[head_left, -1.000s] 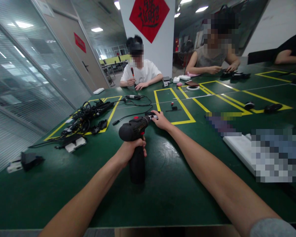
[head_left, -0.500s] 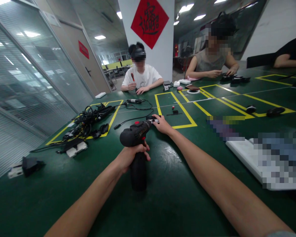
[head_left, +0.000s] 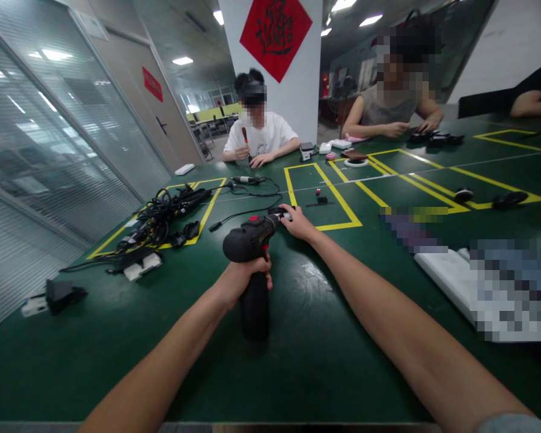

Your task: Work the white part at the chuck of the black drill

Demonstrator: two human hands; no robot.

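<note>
Green table (head_left: pixel 117 361), yellow tape (head_left: pixel 338 227) ahead; left hand (head_left: pixel 243 279) fingers wrapped tight round cordless drill (head_left: pixel 251 240) grip, right hand (head_left: pixel 298 223) fingers closed on its nose.

2 bare forearms (head_left: pixel 388 325), grey sleeve (head_left: pixel 514 424)

A dark green work table (head_left: pixel 94 367) fills the lower frame, marked with yellow tape rectangles (head_left: pixel 338 224). A black cordless drill (head_left: pixel 255 310) stands on its base at lower centre. At left, a tangle of black cables (head_left: pixel 155 219) lies inside one rectangle, with a white-and-black adapter (head_left: pixel 142 266) just below it and a black block on a white piece (head_left: pixel 65 294) nearer the table's edge. A small red-topped item (head_left: pixel 318 192) sits in the central rectangle. A white board (head_left: pixel 446 273) lies at right, partly blurred, and dark oval objects (head_left: pixel 510 199) sit beyond it.
</note>
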